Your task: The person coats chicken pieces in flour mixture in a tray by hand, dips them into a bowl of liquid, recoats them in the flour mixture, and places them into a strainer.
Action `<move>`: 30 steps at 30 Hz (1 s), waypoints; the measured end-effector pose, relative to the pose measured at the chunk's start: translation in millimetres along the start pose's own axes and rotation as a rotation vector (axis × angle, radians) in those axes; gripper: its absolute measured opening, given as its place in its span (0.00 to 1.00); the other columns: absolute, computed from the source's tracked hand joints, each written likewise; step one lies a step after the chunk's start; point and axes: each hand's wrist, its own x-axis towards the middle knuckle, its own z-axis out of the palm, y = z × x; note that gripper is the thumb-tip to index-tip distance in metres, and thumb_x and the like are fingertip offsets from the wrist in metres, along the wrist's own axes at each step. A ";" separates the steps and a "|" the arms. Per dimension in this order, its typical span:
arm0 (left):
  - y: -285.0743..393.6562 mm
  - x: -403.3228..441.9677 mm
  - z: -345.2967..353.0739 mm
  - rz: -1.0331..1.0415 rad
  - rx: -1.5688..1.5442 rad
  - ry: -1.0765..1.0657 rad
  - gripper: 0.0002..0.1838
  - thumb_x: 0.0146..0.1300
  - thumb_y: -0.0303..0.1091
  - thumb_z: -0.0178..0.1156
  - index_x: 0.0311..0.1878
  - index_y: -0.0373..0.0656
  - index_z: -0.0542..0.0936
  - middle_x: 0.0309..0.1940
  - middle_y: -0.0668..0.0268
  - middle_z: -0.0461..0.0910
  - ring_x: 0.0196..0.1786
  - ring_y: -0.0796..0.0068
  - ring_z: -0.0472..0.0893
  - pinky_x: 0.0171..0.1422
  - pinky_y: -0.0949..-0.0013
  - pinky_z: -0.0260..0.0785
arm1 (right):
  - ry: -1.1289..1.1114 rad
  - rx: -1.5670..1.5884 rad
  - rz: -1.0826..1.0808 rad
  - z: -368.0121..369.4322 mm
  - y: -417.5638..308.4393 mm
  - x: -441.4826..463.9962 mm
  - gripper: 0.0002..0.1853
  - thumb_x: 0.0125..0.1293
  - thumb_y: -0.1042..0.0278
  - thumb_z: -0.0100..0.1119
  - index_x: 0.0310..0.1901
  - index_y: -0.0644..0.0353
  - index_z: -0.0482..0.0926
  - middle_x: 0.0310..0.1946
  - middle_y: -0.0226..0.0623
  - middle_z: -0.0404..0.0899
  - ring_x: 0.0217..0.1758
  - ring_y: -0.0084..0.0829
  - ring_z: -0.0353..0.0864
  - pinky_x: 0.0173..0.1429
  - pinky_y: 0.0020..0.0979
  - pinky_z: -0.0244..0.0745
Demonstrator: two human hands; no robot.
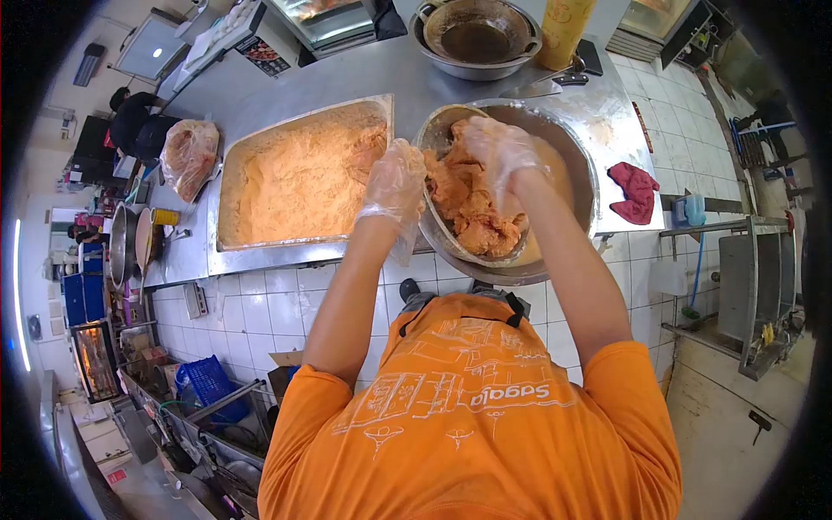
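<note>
My left hand (394,186), in a clear plastic glove, is between a metal tray (286,246) of orange-tinted flour (290,178) and a colander. Its fingers are curled close to the colander's left rim; whatever they hold is hidden. My right hand (504,154), also gloved, reaches into the colander (468,257) with its fingers closed around raw marinated chicken (485,230). That colander rests tilted inside a large metal bowl (589,186) of cloudy pale liquid (555,165). A coated chicken piece (368,149) lies at the tray's right end.
Behind the bowl are a knife (555,84), nested pans (477,39) and a yellow container (568,30). A red cloth (634,192) lies at the right table edge. Left of the tray sits a plastic bag (189,156). Another person (139,121) stands far left.
</note>
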 end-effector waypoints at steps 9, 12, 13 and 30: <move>7.7 22.3 -26.6 -0.642 -0.720 -0.353 0.23 0.66 0.45 0.63 0.44 0.28 0.77 0.40 0.36 0.82 0.48 0.37 0.83 0.52 0.48 0.74 | 0.574 -2.140 -0.220 -290.0 66.4 111.3 0.15 0.65 0.64 0.62 0.53 0.54 0.86 0.48 0.47 0.87 0.50 0.42 0.88 0.57 0.40 0.83; 1.4 22.7 -17.6 -0.589 -0.665 -0.376 0.22 0.65 0.44 0.63 0.44 0.29 0.78 0.41 0.36 0.82 0.48 0.38 0.83 0.52 0.48 0.75 | 0.288 -2.253 0.083 -293.3 68.3 117.0 0.17 0.66 0.58 0.58 0.52 0.55 0.86 0.47 0.50 0.87 0.49 0.42 0.88 0.57 0.40 0.82; 1.8 23.1 -18.3 -0.589 -0.646 -0.385 0.22 0.64 0.45 0.64 0.44 0.29 0.78 0.41 0.36 0.82 0.49 0.38 0.83 0.53 0.48 0.75 | -0.026 -2.273 0.162 -259.8 37.6 76.0 0.19 0.69 0.54 0.54 0.51 0.57 0.86 0.48 0.52 0.86 0.50 0.43 0.88 0.59 0.39 0.81; -0.1 51.1 1.0 -0.514 -0.190 -0.635 0.20 0.64 0.38 0.57 0.53 0.33 0.79 0.54 0.40 0.81 0.60 0.42 0.81 0.64 0.51 0.74 | 0.251 -1.761 0.049 -181.1 -4.0 63.1 0.19 0.70 0.57 0.48 0.47 0.60 0.86 0.42 0.49 0.87 0.48 0.43 0.86 0.56 0.40 0.78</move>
